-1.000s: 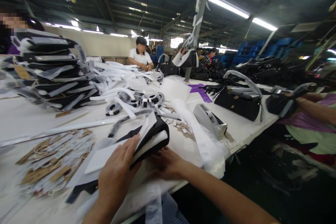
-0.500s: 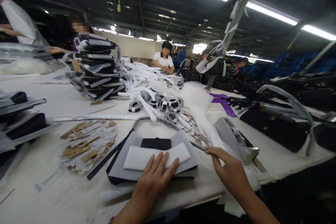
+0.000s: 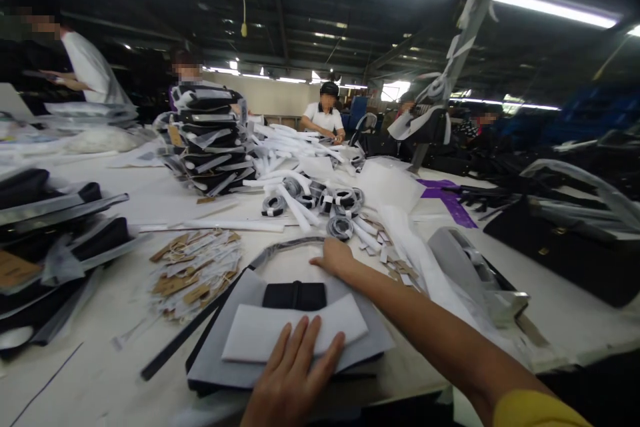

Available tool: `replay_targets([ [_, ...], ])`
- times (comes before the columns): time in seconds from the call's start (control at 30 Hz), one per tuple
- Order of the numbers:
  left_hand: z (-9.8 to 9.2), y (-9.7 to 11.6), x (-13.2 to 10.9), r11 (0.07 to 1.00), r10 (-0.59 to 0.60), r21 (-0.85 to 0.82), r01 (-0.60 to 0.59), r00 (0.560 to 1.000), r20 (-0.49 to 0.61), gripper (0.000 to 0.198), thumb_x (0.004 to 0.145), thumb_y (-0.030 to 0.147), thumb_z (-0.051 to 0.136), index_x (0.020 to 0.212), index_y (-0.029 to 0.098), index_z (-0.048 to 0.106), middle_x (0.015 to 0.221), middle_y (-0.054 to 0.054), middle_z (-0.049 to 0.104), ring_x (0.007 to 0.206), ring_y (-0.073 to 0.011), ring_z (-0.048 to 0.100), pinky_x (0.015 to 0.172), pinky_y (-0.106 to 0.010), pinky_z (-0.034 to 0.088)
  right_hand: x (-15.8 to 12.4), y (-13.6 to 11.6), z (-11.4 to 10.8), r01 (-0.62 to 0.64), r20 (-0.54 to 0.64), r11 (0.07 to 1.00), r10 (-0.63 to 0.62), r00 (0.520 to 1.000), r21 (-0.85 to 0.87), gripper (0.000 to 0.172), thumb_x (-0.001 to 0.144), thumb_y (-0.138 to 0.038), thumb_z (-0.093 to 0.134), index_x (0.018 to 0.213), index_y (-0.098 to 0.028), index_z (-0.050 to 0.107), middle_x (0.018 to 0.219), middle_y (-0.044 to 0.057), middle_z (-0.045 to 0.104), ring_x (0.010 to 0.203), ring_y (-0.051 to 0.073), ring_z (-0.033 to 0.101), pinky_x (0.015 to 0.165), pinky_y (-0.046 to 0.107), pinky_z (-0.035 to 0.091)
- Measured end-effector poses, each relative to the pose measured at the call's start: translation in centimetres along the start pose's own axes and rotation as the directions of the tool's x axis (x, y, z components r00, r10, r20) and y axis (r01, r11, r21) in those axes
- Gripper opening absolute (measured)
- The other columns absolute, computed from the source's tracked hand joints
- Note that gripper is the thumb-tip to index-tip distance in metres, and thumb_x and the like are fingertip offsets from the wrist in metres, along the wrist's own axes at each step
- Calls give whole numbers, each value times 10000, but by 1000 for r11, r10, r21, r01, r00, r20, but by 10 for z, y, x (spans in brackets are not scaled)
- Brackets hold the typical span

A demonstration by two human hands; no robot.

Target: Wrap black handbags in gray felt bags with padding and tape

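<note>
A black handbag [image 3: 203,377] lies on the table in front of me, covered by a thin grey-white sheet [image 3: 233,297]. A black strap with a loop shows through at its middle. My left hand [image 3: 295,370] rests with fingers spread on a folded white foam sheet [image 3: 250,333] on top of the bag. Beyond the bag's top edge, my right hand [image 3: 336,257] is curled at the plastic-wrapped handle [image 3: 283,247]; its thumb side points left and its other fingers are mostly hidden. A long black strap [image 3: 165,353] sticks out at the bag's left.
Brown tags with strings [image 3: 197,273] lie in a pile at left. Wrapped black coils [image 3: 340,227] and white foam tubes [image 3: 285,137] are heaped behind. Stacked bags [image 3: 213,147] stand at the back left; another black bag [image 3: 555,247] lies right. Co-workers are across the table.
My right hand has moved from a thin strip at the bag's right side up and left to the handle. My left hand stays on the foam sheet. The view has shifted left.
</note>
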State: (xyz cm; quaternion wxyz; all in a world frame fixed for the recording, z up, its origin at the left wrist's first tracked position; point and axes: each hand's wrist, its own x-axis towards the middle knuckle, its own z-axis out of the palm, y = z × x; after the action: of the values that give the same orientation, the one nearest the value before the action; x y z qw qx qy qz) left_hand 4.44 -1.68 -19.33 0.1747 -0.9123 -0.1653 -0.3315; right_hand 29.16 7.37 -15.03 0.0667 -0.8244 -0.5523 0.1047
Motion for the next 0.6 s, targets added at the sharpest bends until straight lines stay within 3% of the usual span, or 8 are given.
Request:
replay_targets([
  [0.17, -6, 1, -4, 1000, 13, -6, -13, 1000, 28, 473, 1035, 233, 307, 1482, 366, 387, 1381, -32, 596, 1299, -229, 534, 1095, -398, 413, 3, 5, 2, 17, 69, 997, -22, 997, 73, 244, 940, -388, 639, 957, -145, 655, 968, 42, 671, 871, 181, 647, 809, 374, 539],
  [0.33, -4, 1, -4, 1000, 10, -3, -10, 999, 40, 506, 1024, 185, 317, 1500, 352, 353, 1389, -44, 590, 1300, -234, 535, 1079, -411, 434, -9, 8, -19, 184, -103, 960, -166, 981, 211, 175, 864, -296, 695, 801, -150, 623, 753, -21, 620, 746, 146, 590, 690, 252, 439],
  [0.5, -5, -7, -2, 997, 82, 8, -82, 996, 20, 477, 1028, 251, 348, 1502, 306, 365, 1373, -65, 600, 1259, -238, 571, 1040, -382, 466, -59, 3, -44, 324, -262, 905, -254, 931, 274, 199, 853, -353, 698, 786, -181, 623, 741, -21, 629, 709, 144, 556, 688, 247, 412],
  [0.6, -6, -10, -1, 996, 91, 12, -91, 996, 17, 474, 1028, 276, 367, 1502, 298, 367, 1365, -66, 605, 1247, -237, 579, 1042, -375, 458, -101, 1, -57, 434, -177, 820, -396, 901, 373, 143, 873, -354, 675, 860, -213, 694, 812, -2, 703, 763, 170, 633, 738, 261, 464],
])
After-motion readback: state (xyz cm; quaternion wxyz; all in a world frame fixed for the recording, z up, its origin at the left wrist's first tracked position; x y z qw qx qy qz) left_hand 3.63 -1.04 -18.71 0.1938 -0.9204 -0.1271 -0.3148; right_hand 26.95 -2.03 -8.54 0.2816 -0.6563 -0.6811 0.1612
